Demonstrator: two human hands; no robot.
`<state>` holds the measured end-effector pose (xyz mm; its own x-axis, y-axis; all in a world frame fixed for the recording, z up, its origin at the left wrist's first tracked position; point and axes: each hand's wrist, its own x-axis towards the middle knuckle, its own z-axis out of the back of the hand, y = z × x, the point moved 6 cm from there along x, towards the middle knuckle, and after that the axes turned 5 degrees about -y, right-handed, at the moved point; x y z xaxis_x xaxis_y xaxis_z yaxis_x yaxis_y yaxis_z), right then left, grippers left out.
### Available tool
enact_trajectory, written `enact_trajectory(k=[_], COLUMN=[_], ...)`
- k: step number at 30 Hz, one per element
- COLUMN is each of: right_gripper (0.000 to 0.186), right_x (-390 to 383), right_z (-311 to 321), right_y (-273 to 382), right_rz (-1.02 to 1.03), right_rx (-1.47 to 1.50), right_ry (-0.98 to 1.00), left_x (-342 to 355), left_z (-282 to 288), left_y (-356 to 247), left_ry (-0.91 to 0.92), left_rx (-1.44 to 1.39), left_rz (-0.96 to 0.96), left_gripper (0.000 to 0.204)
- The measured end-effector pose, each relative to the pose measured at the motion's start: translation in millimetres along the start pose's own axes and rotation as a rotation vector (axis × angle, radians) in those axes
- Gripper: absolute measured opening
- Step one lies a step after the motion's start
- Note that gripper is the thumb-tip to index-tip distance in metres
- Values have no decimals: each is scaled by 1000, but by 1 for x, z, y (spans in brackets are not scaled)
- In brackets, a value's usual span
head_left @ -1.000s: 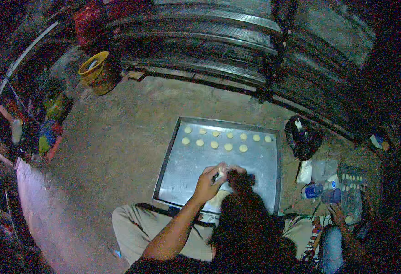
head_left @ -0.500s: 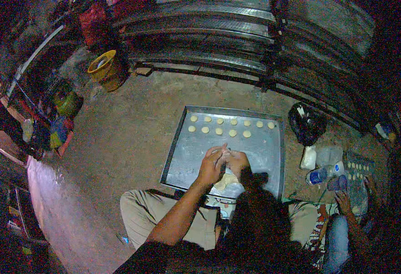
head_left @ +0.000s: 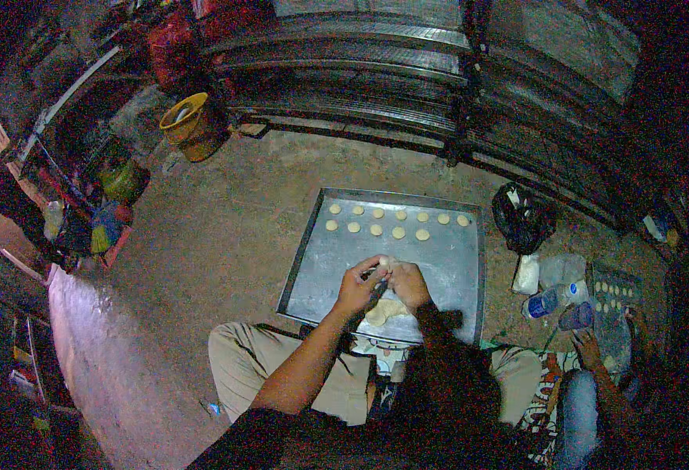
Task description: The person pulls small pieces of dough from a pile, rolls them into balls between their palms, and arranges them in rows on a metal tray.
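Note:
My left hand (head_left: 359, 287) and my right hand (head_left: 409, 284) meet over the near half of a large metal tray (head_left: 301, 270). Their fingers are closed together around a small pale piece of dough (head_left: 384, 261), mostly hidden by the fingertips. Just below them, a larger flattened mass of dough (head_left: 389, 311) lies at the tray's near edge. Toward the far side of the tray, small round dough pieces (head_left: 376, 229) sit in two rows, the nearer one shorter.
To the tray's right are a black plastic bag (head_left: 523, 219), a white packet (head_left: 526, 274) and a bottle with a blue label (head_left: 542, 302). Further right, another person's hand (head_left: 587, 346) is near a second tray (head_left: 615, 294) of dough rounds. Metal racks (head_left: 344, 78) and a yellow bucket (head_left: 192, 125) stand beyond.
My hands have shifted slightly and turned, so a bit of the pale dough now shows at the fingertips. The rows on the tray look the same.

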<state>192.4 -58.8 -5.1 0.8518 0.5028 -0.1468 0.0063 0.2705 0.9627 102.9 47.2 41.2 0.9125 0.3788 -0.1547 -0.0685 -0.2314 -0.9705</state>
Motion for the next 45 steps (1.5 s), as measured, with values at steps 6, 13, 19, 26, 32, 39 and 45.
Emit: enact_trajectory(k=[6, 13, 19, 26, 32, 39, 45], right_gripper=[52, 38, 49, 36, 35, 32, 32], right_x=[4, -13, -6, -13, -24, -35, -32], right_z=[-9, 9, 5, 5, 0, 16, 15], right_y=[-11, 26, 33, 50, 73, 108, 98], right_rz=[-6, -71, 39, 137, 371, 521, 581], right_rx=[-63, 205, -123, -238, 130, -339, -390], right_ry=[25, -87, -80, -89, 14, -30, 31], left_x=[9, -9, -9, 1, -10, -6, -6], left_z=[19, -7, -1, 24, 10, 12, 13], left_y=[13, -15, -12, -14, -28, -2, -12], left_ry=[-164, 14, -76, -294, -211, 12, 186], left_rx=[446, 216, 73, 415, 258, -158, 81], left_rz=[-318, -183, -109, -241, -246, 272, 150], left_gripper=[36, 46, 35, 30, 27, 33, 36])
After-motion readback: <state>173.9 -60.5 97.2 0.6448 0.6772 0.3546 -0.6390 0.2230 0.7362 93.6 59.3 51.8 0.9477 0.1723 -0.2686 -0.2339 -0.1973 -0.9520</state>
